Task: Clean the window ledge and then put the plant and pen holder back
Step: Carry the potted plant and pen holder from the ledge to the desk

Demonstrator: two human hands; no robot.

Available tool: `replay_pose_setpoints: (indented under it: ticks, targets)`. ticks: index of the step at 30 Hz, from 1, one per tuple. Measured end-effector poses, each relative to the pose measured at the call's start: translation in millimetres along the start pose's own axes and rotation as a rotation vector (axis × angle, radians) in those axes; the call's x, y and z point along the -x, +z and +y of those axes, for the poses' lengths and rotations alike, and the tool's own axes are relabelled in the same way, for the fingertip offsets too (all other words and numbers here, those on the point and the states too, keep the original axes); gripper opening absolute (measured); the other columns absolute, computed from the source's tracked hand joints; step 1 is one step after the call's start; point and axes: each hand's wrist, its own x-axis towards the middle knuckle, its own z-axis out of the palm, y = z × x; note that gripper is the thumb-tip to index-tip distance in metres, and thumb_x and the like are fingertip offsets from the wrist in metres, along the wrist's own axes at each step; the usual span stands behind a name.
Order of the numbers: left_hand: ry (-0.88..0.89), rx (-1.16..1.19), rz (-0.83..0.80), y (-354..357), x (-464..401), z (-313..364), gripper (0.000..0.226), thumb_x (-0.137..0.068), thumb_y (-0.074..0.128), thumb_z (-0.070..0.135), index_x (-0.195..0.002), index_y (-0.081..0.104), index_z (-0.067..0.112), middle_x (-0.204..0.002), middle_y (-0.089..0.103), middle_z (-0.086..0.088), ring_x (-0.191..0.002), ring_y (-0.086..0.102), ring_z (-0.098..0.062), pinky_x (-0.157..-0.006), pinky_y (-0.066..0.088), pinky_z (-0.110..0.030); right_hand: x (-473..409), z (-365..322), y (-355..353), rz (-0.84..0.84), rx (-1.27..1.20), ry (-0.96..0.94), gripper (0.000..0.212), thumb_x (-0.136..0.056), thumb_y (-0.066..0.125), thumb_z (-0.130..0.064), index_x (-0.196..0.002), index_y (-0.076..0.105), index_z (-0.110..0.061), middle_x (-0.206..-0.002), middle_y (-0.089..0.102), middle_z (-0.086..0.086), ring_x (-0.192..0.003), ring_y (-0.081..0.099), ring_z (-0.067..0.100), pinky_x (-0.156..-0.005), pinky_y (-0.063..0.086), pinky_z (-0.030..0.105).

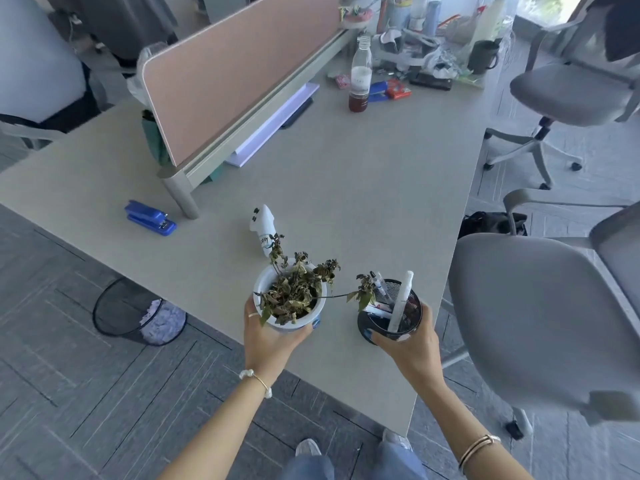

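A wilted plant (pixel 294 292) in a white pot (pixel 265 277) is over the near part of the grey desk (pixel 346 188). My left hand (pixel 268 337) grips the pot from below and from the side. A black mesh pen holder (pixel 412 306) with several pens and a white stick in it is to the right of the plant. My right hand (pixel 410 348) grips it around its near side. One long plant stem reaches across to the pen holder. I cannot tell whether either object rests on the desk. The window ledge is not in view.
A white figurine (pixel 264 226) lies just beyond the plant, a blue stapler (pixel 150 218) further left. A pink divider (pixel 239 71) crosses the desk, with a bottle (pixel 360 76) and clutter behind. Grey chairs (pixel 540 317) stand right; a mesh bin (pixel 138 311) stands on the floor left.
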Motion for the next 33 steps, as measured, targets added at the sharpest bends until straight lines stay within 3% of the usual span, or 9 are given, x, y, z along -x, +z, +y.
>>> replay_pose_setpoints:
  ticks: [7,12,15,17,19,23,27,30,33]
  targets:
    - [-0.016,-0.004,0.023,6.1,-2.3,-8.7,0.094,-0.042,0.086,0.040,-0.125,0.046,0.021,-0.125,0.053,-0.003,-0.111,0.053,-0.012,-0.081,0.037,0.006,-1.7,3.4,6.8,-0.013,0.004,-0.005,0.080,-0.057,0.086,-0.015,-0.123,0.042,-0.016,-0.096,0.054,-0.016,-0.081,0.051,-0.006,-0.061,0.038,0.008]
    - [-0.001,-0.006,-0.006,4.9,-8.6,-16.0,0.098,-0.043,0.083,0.043,-0.130,0.046,0.016,-0.127,0.053,-0.004,-0.113,0.052,-0.011,-0.084,0.033,0.006,-1.1,7.6,8.7,-0.029,0.011,-0.029,0.082,-0.057,0.086,-0.016,-0.124,0.040,-0.019,-0.096,0.047,-0.031,-0.083,0.050,-0.016,-0.061,0.041,0.007]
    - [-0.012,0.006,-0.027,2.6,-10.2,-15.3,0.100,-0.042,0.083,0.041,-0.130,0.044,0.016,-0.126,0.052,-0.004,-0.106,0.052,0.002,-0.082,0.033,0.008,-0.4,9.8,9.6,-0.041,0.003,-0.053,0.083,-0.057,0.086,-0.014,-0.125,0.039,-0.019,-0.098,0.049,-0.028,-0.084,0.050,-0.018,-0.063,0.040,0.001]
    - [-0.003,-0.012,-0.046,1.9,-11.3,-15.6,0.099,-0.044,0.088,0.033,-0.131,0.044,0.015,-0.127,0.051,-0.005,-0.102,0.049,0.016,-0.082,0.032,0.008,0.1,10.3,10.5,-0.043,-0.004,-0.055,0.085,-0.057,0.087,-0.014,-0.126,0.038,-0.020,-0.100,0.051,-0.024,-0.087,0.054,-0.007,-0.063,0.041,0.002]
    - [0.003,-0.036,-0.063,0.9,-12.3,-16.8,0.103,-0.044,0.094,0.026,-0.133,0.043,0.016,-0.130,0.049,-0.006,-0.104,0.048,0.009,-0.086,0.032,0.007,0.8,11.1,11.3,-0.056,-0.008,-0.054,0.092,-0.055,0.088,-0.017,-0.130,0.034,-0.021,-0.110,0.053,-0.015,-0.098,0.053,0.007,-0.069,0.040,0.007]
    - [0.014,-0.028,-0.109,-6.7,-9.1,-14.2,0.122,-0.040,0.094,0.035,-0.143,0.032,0.016,-0.141,0.035,-0.005,-0.119,0.034,0.014,-0.101,0.027,0.001,3.2,15.7,5.8,-0.100,0.024,-0.052,0.116,-0.050,0.089,-0.033,-0.142,0.019,-0.028,-0.141,0.041,-0.004,-0.125,0.041,0.012,-0.099,0.036,0.026]
    - [0.022,0.100,-0.033,-29.3,-2.0,8.5,0.129,-0.041,0.088,0.046,-0.146,0.015,0.036,-0.155,0.017,0.005,-0.142,0.026,-0.010,-0.117,0.025,-0.035,11.4,4.4,-16.9,-0.134,0.086,-0.084,0.123,-0.050,0.087,-0.041,-0.143,0.006,-0.041,-0.149,0.031,0.001,-0.135,0.031,0.012,-0.104,0.029,0.030]
    - [0.119,0.161,-0.035,-54.5,4.1,39.9,0.123,-0.042,0.084,0.056,-0.145,0.020,0.034,-0.153,0.025,0.004,-0.139,0.033,-0.009,-0.115,0.026,-0.032,18.7,-11.8,-43.6,-0.086,0.068,-0.124,0.119,-0.053,0.086,-0.038,-0.142,0.008,-0.042,-0.145,0.036,0.004,-0.134,0.034,0.014,-0.105,0.032,0.034]
    - [0.239,0.203,-0.082,-68.6,5.8,80.5,0.113,-0.047,0.080,0.066,-0.141,0.029,0.029,-0.151,0.033,0.002,-0.139,0.035,-0.007,-0.116,0.026,-0.032,28.5,-34.2,-72.0,-0.018,0.014,-0.183,0.102,-0.059,0.084,-0.034,-0.136,0.018,-0.048,-0.138,0.042,-0.008,-0.129,0.039,0.010,-0.106,0.033,0.033]
